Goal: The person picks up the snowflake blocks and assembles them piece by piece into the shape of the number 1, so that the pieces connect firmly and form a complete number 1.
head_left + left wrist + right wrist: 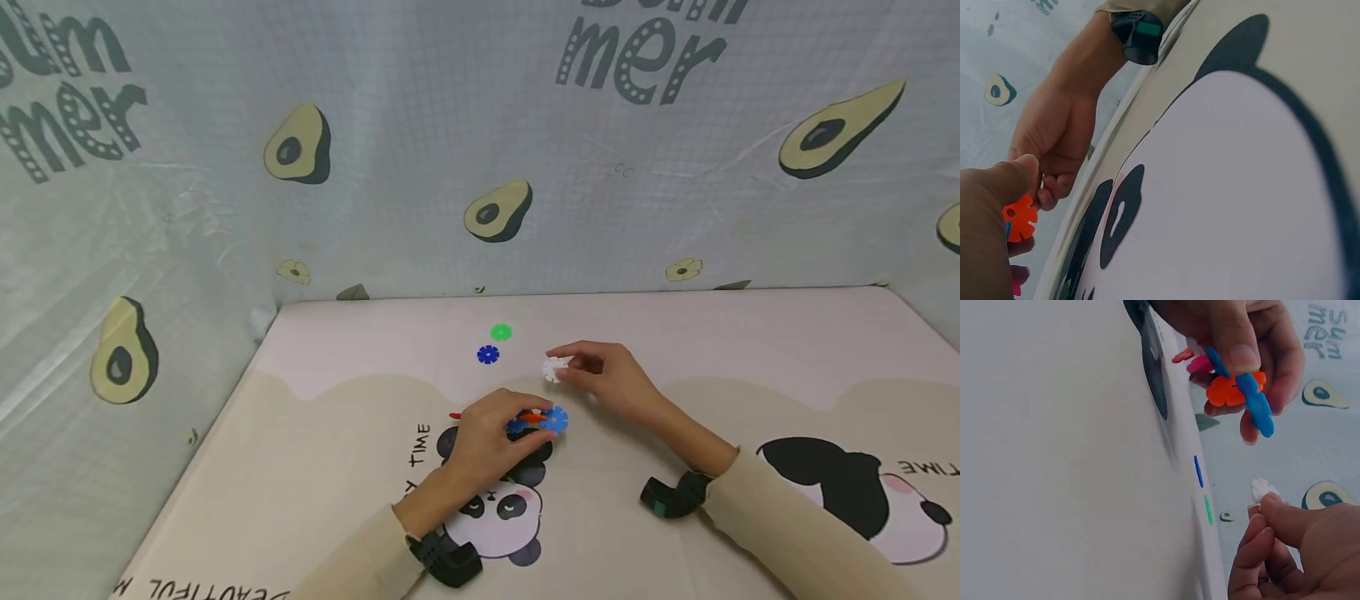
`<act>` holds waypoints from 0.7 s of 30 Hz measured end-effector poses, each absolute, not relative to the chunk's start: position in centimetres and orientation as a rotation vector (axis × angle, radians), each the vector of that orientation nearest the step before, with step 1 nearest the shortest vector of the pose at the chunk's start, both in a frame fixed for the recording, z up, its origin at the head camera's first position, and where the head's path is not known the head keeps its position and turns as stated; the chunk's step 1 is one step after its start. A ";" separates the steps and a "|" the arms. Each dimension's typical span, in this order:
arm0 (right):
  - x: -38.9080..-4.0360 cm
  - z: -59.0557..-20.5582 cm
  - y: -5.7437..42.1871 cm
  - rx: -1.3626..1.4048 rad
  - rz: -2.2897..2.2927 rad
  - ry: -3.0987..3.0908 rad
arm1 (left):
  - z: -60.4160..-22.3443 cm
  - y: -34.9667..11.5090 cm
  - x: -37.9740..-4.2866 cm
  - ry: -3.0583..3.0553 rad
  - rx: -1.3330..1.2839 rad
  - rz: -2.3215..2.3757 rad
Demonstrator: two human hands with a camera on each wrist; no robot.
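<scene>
My left hand grips a chain of joined snowflake discs. In the right wrist view an orange disc is slotted with a light blue disc, and a pink disc and a red disc show farther back. The fingers hide part of the chain. My right hand pinches a single white snowflake disc between thumb and fingers. It is held a short way beyond the light blue end of the chain, apart from it.
A green disc and a dark blue disc lie flat on the table toward its back edge. The table is covered by a printed panda cloth. A pale curtain with avocado prints rises behind and at the left.
</scene>
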State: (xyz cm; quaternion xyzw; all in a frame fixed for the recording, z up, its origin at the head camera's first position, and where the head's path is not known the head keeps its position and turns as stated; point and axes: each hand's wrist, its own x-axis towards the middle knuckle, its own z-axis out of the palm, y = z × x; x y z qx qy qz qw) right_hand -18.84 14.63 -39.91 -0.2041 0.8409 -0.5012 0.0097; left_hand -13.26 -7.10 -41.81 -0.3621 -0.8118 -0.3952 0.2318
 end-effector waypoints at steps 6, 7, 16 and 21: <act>-17.5 -39.4 15.5 -0.586 -1.605 2.578 | -42.0 -7.1 -13.4 -2.197 -1.019 -1.074; -17.2 -39.3 15.7 -0.581 -1.606 2.584 | -42.0 -7.1 -13.4 -2.195 -1.022 -1.073; -14.9 -39.2 16.9 -0.549 -1.630 2.594 | -42.1 -7.2 -13.2 -2.223 -1.006 -1.099; -14.0 -39.0 17.1 -0.560 -1.648 2.581 | -42.0 -7.2 -13.1 -2.229 -0.997 -1.117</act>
